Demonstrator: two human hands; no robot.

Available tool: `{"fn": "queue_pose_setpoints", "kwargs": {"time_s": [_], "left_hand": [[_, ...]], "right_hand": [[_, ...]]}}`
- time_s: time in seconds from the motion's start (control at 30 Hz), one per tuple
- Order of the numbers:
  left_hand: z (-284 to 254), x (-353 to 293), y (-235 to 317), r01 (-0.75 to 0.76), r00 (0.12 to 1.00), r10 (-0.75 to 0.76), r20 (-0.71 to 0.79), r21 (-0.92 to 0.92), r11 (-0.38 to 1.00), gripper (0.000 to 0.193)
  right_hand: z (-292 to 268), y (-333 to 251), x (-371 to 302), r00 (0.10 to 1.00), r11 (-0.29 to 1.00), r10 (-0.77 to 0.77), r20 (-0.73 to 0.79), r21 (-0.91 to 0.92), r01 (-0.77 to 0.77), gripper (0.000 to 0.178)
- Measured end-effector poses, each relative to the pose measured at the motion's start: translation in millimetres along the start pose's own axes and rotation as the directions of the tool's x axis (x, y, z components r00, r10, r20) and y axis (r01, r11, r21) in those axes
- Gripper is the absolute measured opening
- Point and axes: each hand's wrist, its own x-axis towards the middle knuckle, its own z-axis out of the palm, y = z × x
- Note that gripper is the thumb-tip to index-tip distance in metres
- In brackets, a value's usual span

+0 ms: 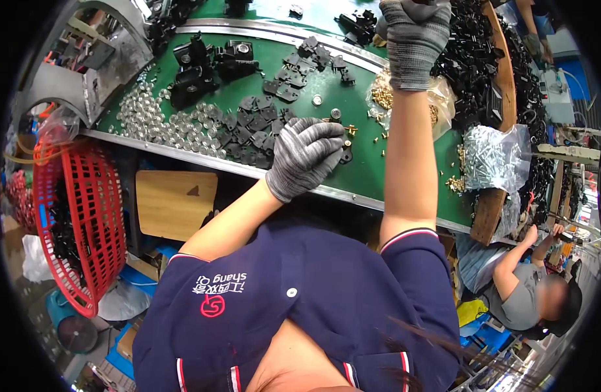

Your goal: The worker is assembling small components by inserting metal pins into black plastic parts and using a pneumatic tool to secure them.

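Green-topped workbench (372, 175), metal edging (356, 198), wooden stool (176, 204) beside it, upright wooden plank (506, 73) rightward

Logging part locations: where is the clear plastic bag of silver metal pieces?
The clear plastic bag lies at right in the head view, across the brown wooden board edging the green workbench, beside small brass-coloured parts.

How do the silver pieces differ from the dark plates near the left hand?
The silver pieces are shiny and round; the dark plates are dull and irregular in outline. The silver pieces lie farther left; the dark plates lie beside the gloved left hand. Both are loosely heaped on the green tabletop.
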Motion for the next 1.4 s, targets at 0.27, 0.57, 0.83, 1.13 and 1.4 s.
{"fn": "queue_pose_setpoints", "kwargs": {"time_s": [0.27, 0.57, 0.83, 1.13, 1.4], "left_hand": [[-5, -1, 1, -0.003, 1.0, 0.003, 0.011, 0.008, 1.0, 0.021], [-3, 0, -2, 0.007, 1.0, -0.007, 0.014, 0.005, 1.0, 0.021], [-4, -2, -3, 0.011, 1.0, -0.011, 0.025, 0.005, 1.0, 0.022], [-7, 0, 1, 0.008, 0.999, -0.01, 0.047, 0.025, 1.0, 0.023], [-6, 1, 2, -0.003, 0.997, 0.002, 0.071, 0.005, 1.0, 0.024]], "right_hand": [[-1, -92, -108, 0.981, 0.728, 0.194, -0.001, 0.67, -0.144, 0.055], [5, -91, -134, 0.958, 0.654, 0.286, 0.03, 0.724, -0.218, 0.043], [5, -76, -140, 0.969, 0.746, 0.249, -0.01, 0.64, -0.185, 0.04], [7, -83, -137, 0.962, 0.691, 0.267, 0.06, 0.684, -0.235, 0.04], [-7, -74, -129, 0.938, 0.639, 0.193, 0.289, 0.688, -0.343, 0.044]]}}
